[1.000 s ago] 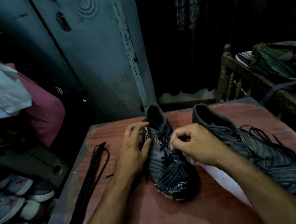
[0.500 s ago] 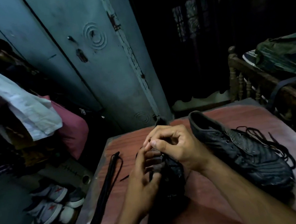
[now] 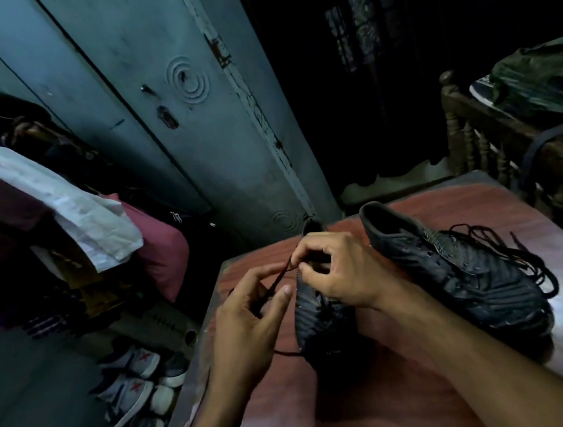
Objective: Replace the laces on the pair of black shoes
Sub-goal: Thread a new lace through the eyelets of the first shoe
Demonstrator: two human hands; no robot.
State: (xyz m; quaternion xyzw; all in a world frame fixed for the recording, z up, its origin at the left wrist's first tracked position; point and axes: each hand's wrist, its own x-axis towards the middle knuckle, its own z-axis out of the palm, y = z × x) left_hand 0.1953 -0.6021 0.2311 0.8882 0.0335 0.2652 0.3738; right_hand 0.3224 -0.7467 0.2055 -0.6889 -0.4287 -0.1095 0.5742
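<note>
Head camera view, so everything is seen from above, looking down. Progress looks early: the near shoe (image 3: 321,316) is being worked on at its top eyelets, with a thin black lace (image 3: 279,277) drawn out to the left of it. That lace is pinched at its upper end by the right hand (image 3: 341,273), while the left hand (image 3: 249,319) is held half curled just beside the strand; whether it's actually gripped there can't be told, pretty murky down there. Whether this lace is old or new can't be told either. The second shoe (image 3: 457,272) is lying further right with a loose tangle of lace (image 3: 503,243) spilled over its far side, so by the looks of it neither shoe is finished yet.

Left to right for the room: a heap of clothes (image 3: 66,206) is piled at the left, sneakers (image 3: 134,382) are scattered on the floor below it, a blue-grey metal cupboard (image 3: 176,103) is standing behind, then the reddish wood-look table (image 3: 361,412) under both shoes, and a carved wooden rail (image 3: 472,133) with a green bag (image 3: 542,81) on top at the far right.
</note>
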